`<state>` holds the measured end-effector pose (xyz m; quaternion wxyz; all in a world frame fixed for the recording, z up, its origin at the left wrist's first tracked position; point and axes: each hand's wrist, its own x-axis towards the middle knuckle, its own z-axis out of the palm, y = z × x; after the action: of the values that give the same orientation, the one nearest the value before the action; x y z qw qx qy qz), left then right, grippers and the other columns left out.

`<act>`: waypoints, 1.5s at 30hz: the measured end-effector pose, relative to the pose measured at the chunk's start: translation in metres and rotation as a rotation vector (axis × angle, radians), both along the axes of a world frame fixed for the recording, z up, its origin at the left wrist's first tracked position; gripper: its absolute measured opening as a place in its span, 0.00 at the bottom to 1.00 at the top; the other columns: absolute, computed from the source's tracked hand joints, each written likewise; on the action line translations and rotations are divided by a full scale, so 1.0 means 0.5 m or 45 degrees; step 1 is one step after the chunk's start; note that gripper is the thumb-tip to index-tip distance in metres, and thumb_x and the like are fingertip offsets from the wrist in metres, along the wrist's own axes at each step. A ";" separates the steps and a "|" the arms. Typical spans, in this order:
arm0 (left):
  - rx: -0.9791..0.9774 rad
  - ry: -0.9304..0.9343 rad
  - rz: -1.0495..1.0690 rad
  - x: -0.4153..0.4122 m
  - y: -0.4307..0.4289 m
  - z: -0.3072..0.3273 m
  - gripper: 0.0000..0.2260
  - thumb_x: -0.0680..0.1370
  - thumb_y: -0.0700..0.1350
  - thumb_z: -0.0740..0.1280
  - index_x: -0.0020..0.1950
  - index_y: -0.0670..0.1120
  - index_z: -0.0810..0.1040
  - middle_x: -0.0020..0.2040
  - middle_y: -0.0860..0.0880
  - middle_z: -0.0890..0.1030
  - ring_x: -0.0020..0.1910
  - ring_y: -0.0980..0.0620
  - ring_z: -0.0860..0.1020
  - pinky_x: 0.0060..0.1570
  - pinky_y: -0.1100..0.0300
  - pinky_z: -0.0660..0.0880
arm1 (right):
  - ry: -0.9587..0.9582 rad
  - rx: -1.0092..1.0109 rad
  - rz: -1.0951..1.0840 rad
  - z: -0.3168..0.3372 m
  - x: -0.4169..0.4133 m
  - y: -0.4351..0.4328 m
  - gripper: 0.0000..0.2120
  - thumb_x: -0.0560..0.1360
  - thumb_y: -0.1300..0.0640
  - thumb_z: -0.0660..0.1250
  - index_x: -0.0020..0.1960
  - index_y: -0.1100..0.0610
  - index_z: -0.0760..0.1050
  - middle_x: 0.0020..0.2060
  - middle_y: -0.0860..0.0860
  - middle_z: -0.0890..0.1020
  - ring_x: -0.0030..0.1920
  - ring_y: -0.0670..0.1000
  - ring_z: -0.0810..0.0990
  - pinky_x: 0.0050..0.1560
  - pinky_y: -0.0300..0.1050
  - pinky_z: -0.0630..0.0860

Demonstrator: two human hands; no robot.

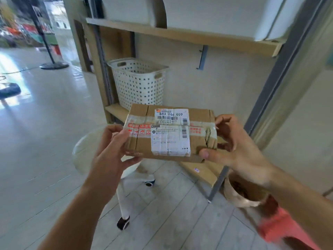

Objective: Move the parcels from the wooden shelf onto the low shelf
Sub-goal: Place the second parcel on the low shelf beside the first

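Note:
A flat brown cardboard parcel [142,141] with white shipping labels and clear tape is held in the air in front of me, label side up. My left hand [115,147] grips its left end and my right hand [232,141] grips its right end. Behind and below it lies the low wooden shelf board [118,110], partly hidden by the parcel. A higher wooden shelf [180,36] runs across the top of the view.
A white perforated laundry basket [138,82] stands on the low shelf at the left. White bins [207,13] sit on the upper shelf. A white wheeled stool [86,150] is below my hands. A brown bag [241,192] and grey frame post [281,73] are at right.

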<state>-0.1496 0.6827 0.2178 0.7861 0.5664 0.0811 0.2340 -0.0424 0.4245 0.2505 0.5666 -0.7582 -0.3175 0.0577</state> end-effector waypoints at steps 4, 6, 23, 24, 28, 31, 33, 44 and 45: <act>0.091 0.115 -0.074 0.063 0.051 0.013 0.06 0.84 0.46 0.64 0.47 0.48 0.74 0.45 0.47 0.84 0.38 0.48 0.81 0.39 0.51 0.80 | 0.041 -0.017 -0.090 0.030 0.045 0.040 0.32 0.64 0.44 0.83 0.59 0.46 0.68 0.57 0.45 0.85 0.61 0.45 0.82 0.57 0.46 0.83; 0.121 0.160 -0.154 0.099 0.079 0.007 0.09 0.84 0.48 0.63 0.44 0.51 0.74 0.43 0.51 0.85 0.37 0.50 0.82 0.39 0.52 0.78 | 0.033 -0.006 -0.149 0.019 0.072 0.063 0.29 0.67 0.43 0.81 0.59 0.43 0.68 0.58 0.45 0.85 0.60 0.42 0.82 0.57 0.44 0.82; 0.218 0.543 -0.366 0.649 0.301 -0.148 0.20 0.69 0.69 0.65 0.42 0.56 0.88 0.26 0.49 0.79 0.23 0.55 0.74 0.18 0.63 0.65 | 0.316 0.103 -0.640 -0.203 0.463 0.283 0.28 0.64 0.34 0.70 0.61 0.43 0.72 0.60 0.46 0.83 0.62 0.47 0.80 0.50 0.41 0.79; 0.254 0.537 -0.430 0.668 0.294 -0.169 0.22 0.69 0.70 0.64 0.44 0.56 0.88 0.25 0.50 0.78 0.23 0.55 0.73 0.18 0.63 0.64 | 0.334 0.113 -0.692 -0.226 0.464 0.273 0.28 0.63 0.34 0.71 0.60 0.43 0.73 0.60 0.47 0.83 0.62 0.47 0.81 0.51 0.41 0.78; 0.345 0.533 -0.762 0.710 0.235 -0.244 0.28 0.68 0.75 0.63 0.51 0.56 0.87 0.29 0.49 0.82 0.24 0.55 0.74 0.19 0.65 0.66 | 0.383 0.125 -0.941 -0.284 0.437 0.210 0.33 0.59 0.27 0.73 0.58 0.43 0.75 0.55 0.44 0.86 0.54 0.37 0.83 0.52 0.37 0.77; 0.341 0.679 -0.838 0.729 0.161 -0.299 0.15 0.71 0.71 0.67 0.43 0.64 0.87 0.33 0.51 0.86 0.26 0.51 0.79 0.21 0.64 0.67 | 0.361 -0.011 -1.150 -0.315 0.384 0.150 0.38 0.56 0.19 0.71 0.57 0.42 0.78 0.52 0.36 0.86 0.51 0.35 0.84 0.53 0.42 0.76; 0.394 0.722 -0.861 0.737 0.111 -0.340 0.12 0.76 0.63 0.68 0.42 0.59 0.87 0.36 0.51 0.88 0.26 0.50 0.82 0.23 0.63 0.72 | 0.311 -0.144 -1.250 -0.338 0.354 0.114 0.35 0.60 0.23 0.71 0.58 0.43 0.80 0.50 0.33 0.86 0.50 0.35 0.84 0.51 0.41 0.78; 1.329 0.559 -0.666 0.854 -0.087 -0.514 0.14 0.85 0.53 0.61 0.56 0.47 0.83 0.45 0.48 0.86 0.40 0.47 0.80 0.37 0.58 0.71 | 0.327 -0.644 -1.529 -0.575 0.465 0.082 0.28 0.84 0.63 0.59 0.80 0.52 0.53 0.63 0.57 0.80 0.50 0.48 0.80 0.50 0.41 0.76; 1.353 0.561 -0.680 0.858 -0.095 -0.524 0.15 0.85 0.54 0.60 0.56 0.47 0.82 0.46 0.47 0.87 0.42 0.45 0.81 0.38 0.58 0.72 | 0.329 -0.641 -1.494 -0.594 0.466 0.072 0.29 0.83 0.65 0.59 0.79 0.49 0.52 0.62 0.56 0.81 0.45 0.44 0.77 0.48 0.33 0.75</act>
<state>0.2792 0.6353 -0.0442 0.3936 0.9149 -0.0304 -0.0840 0.1908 0.4602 -0.0466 0.3425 -0.9022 0.2432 -0.0979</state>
